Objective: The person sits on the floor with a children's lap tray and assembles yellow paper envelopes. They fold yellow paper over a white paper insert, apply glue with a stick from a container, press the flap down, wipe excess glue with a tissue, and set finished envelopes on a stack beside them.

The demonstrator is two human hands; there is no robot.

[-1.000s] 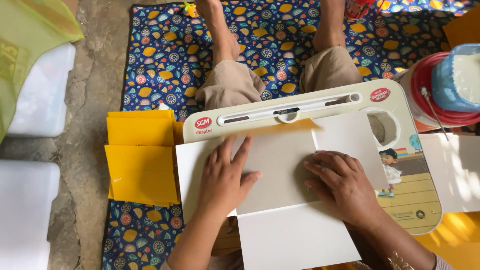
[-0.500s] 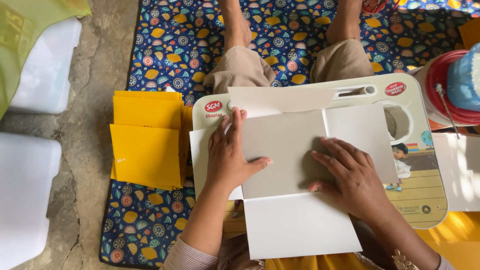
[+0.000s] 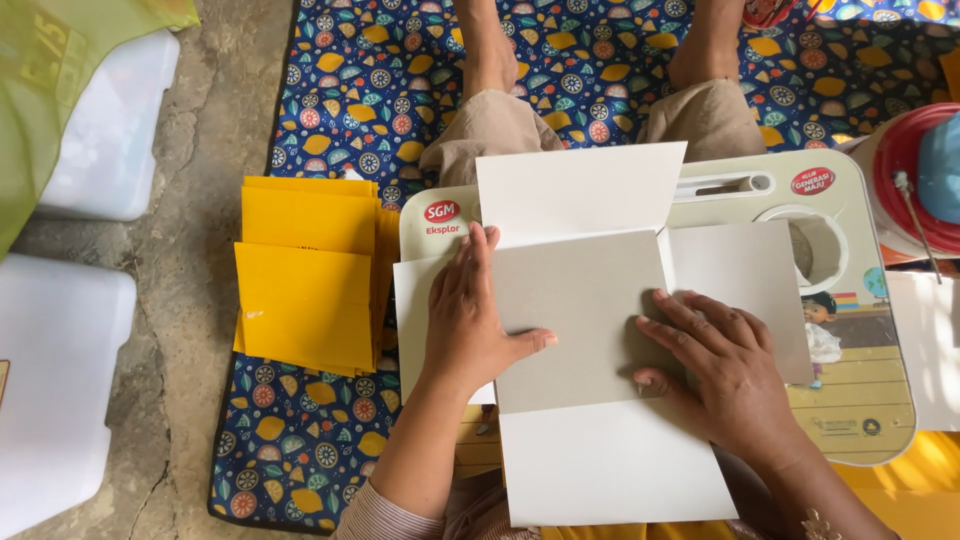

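A grey square board (image 3: 580, 310) lies in the middle of a white cross-shaped sheet (image 3: 610, 460) on a small lap table (image 3: 850, 400). My left hand (image 3: 468, 315) rests flat on the board's left edge, fingers pointing away from me. My right hand (image 3: 720, 365) presses its fingertips on the board's right side. The sheet's far flap (image 3: 575, 190) stands raised, while the right flap (image 3: 745, 290) and near flap lie flat. Neither hand grips anything.
A stack of yellow folded pieces (image 3: 305, 275) lies left of the table on a patterned blue mat (image 3: 370, 80). White plastic containers (image 3: 60, 370) and green cloth (image 3: 60, 70) sit at left. A red-rimmed tub (image 3: 915, 170) stands at right. My legs stretch ahead.
The view has shifted, so everything sits further right and lower. The sheet's far flap has lifted up from the table. Both hands stay on the grey board.
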